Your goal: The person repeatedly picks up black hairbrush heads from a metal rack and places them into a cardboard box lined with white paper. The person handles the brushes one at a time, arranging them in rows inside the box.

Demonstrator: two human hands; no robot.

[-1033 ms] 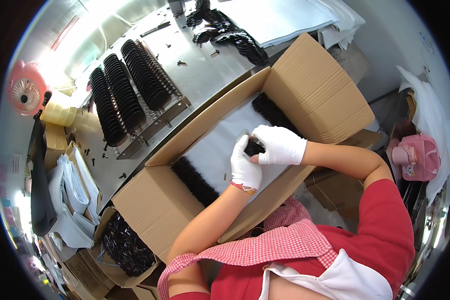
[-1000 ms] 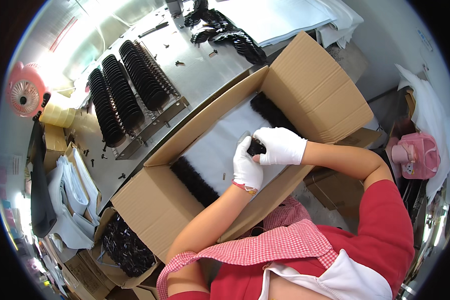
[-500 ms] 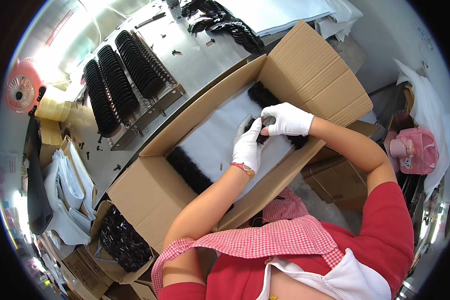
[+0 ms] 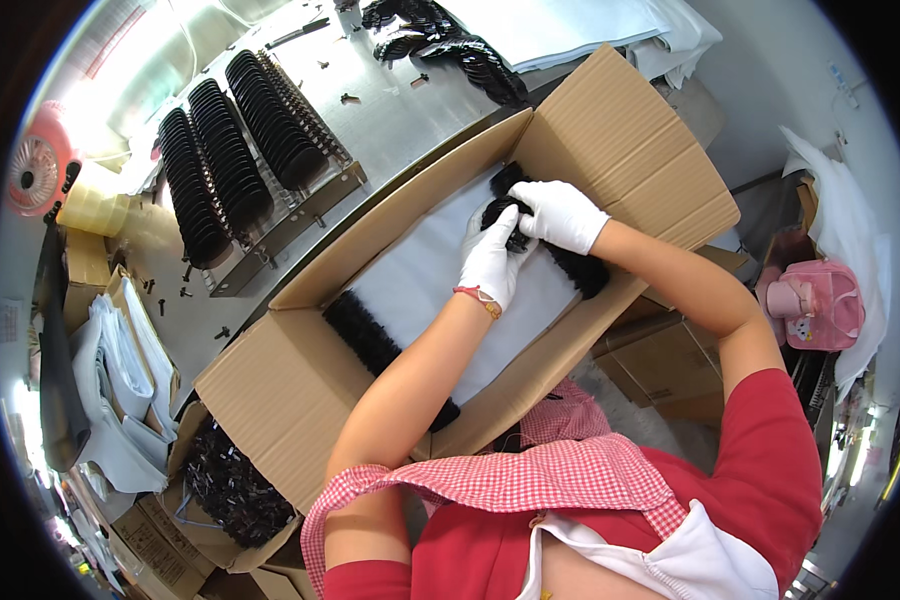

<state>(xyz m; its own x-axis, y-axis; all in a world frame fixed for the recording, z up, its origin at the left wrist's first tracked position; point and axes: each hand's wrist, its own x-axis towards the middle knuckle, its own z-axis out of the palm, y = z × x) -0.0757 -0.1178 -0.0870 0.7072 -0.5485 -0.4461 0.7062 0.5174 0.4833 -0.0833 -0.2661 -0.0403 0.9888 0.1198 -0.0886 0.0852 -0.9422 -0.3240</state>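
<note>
Both my hands wear white gloves and meet over the right part of an open cardboard box (image 4: 610,335). My left hand (image 4: 488,265) grips a small dark, glossy bundle (image 4: 516,240) from the near left. From the right, my right hand (image 4: 563,217) pinches the same bundle. Its exact kind is hidden by the fingers. Beneath them a white sheet (image 4: 420,250) covers the middle of the contents. Rows of black pieces show at its left end (image 4: 370,335) and right end (image 4: 580,272).
On the metal table, a rack (image 4: 300,220) carries rows of black rounded pieces; small dark screws (image 4: 222,333) lie around it. Black glossy strips (image 4: 450,55) lie farther back. A second box of black pieces (image 4: 235,490) stands left. A pink fan (image 4: 42,165) and pink bag (image 4: 825,305) flank the scene.
My hands have closed more tightly round the dark bundle and shifted slightly left and up. A small brownish piece seen on the white sheet before is no longer visible.
</note>
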